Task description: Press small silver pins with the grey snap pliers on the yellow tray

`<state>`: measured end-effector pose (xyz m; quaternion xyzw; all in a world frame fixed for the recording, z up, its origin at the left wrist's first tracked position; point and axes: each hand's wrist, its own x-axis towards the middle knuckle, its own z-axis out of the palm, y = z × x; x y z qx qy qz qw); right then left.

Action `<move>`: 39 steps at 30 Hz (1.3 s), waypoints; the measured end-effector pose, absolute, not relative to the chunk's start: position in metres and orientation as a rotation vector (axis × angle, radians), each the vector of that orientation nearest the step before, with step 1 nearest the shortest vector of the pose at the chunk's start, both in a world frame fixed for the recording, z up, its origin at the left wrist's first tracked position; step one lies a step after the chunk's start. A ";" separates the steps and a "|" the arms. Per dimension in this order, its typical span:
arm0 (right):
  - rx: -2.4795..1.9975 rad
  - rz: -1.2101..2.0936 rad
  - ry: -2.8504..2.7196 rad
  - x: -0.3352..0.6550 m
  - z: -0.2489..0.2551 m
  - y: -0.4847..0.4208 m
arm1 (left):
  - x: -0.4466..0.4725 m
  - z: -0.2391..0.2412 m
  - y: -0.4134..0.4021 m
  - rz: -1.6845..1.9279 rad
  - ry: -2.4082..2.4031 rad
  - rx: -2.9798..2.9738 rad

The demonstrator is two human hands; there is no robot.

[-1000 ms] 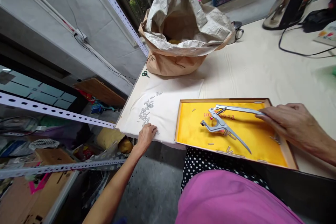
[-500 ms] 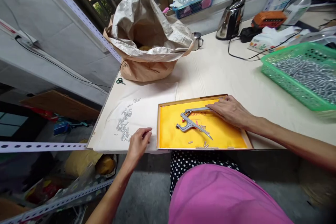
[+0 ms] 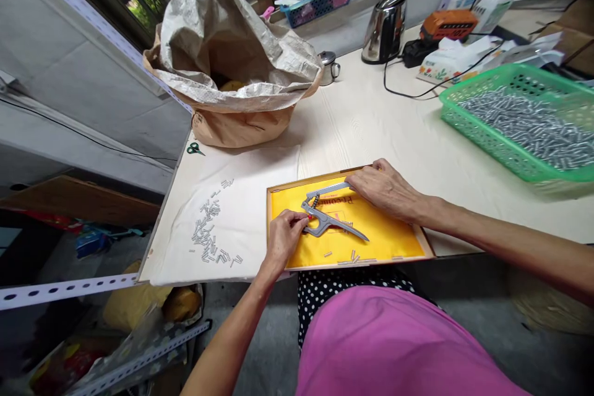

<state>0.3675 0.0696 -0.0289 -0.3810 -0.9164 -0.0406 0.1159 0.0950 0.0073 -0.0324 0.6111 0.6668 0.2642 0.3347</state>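
A grey metal hand tool like pliers (image 3: 338, 223), with a coil spring and a red part at its head, lies with handles spread in a shallow tray with a yellow base (image 3: 392, 238). My right hand (image 3: 383, 190) is closed over the end of its upper handle at the tray's far edge. At the tool's jaw, my left hand (image 3: 284, 238) has thumb and fingers pinched together; what is between them is too small to make out. Several small silvery pins (image 3: 354, 256) lie in the tray. More small metal pins (image 3: 204, 230) are scattered on a white cloth (image 3: 253, 198) to the left.
A large brown sack (image 3: 250, 127) with its mouth open stands behind. Small scissors (image 3: 195, 148) lie near the table's left edge. On the right is a green basket (image 3: 492, 147) full of metal pieces. A kettle (image 3: 384, 25), a metal cup (image 3: 328, 69) and an orange box-shaped device (image 3: 448, 25) stand farther back.
My left hand has moved right, from beside the tray to the tool's jaw. My right hand still holds the upper handle. The camera view has shifted slightly.
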 end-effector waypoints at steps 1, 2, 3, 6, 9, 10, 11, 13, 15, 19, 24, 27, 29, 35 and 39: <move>-1.118 -0.124 -2.686 0.367 -0.029 0.070 | 0.095 -0.033 0.007 0.675 1.740 1.602; -1.120 -0.130 -2.687 0.367 -0.028 0.070 | 0.095 -0.034 0.007 0.663 1.743 1.606; -1.120 -0.135 -2.685 0.367 -0.029 0.071 | 0.095 -0.034 0.007 0.652 1.746 1.610; -1.116 -0.149 -2.669 0.366 -0.030 0.072 | 0.094 -0.035 0.006 0.638 1.754 1.642; -1.100 -0.183 -2.652 0.367 -0.032 0.073 | 0.094 -0.036 0.006 0.643 1.751 1.679; -1.096 -0.196 -2.650 0.367 -0.033 0.073 | 0.093 -0.037 0.006 0.640 1.749 1.689; -1.094 -0.204 -2.649 0.367 -0.034 0.073 | 0.093 -0.038 0.006 0.632 1.749 1.697; -1.099 -0.198 -2.650 0.367 -0.036 0.074 | 0.093 -0.040 0.006 0.609 1.759 1.704; -1.113 -0.160 -2.640 0.366 -0.037 0.075 | 0.093 -0.042 0.006 0.584 1.773 1.691; -1.133 -0.080 -2.585 0.363 -0.036 0.071 | 0.092 -0.044 0.007 0.563 1.781 1.673; -1.211 -0.051 -2.624 0.353 -0.036 0.052 | 0.093 -0.043 0.008 0.597 1.770 1.690; -1.273 0.002 -2.649 0.349 -0.038 0.041 | 0.094 -0.042 0.007 0.605 1.768 1.704; -1.298 0.033 -2.665 0.347 -0.037 0.036 | 0.093 -0.043 0.007 0.604 1.763 1.716; -1.365 0.065 -2.695 0.341 -0.029 0.029 | 0.095 -0.044 0.004 0.625 1.770 1.715; -1.393 0.107 -2.671 0.335 -0.030 0.026 | 0.097 -0.043 0.003 0.634 1.802 1.712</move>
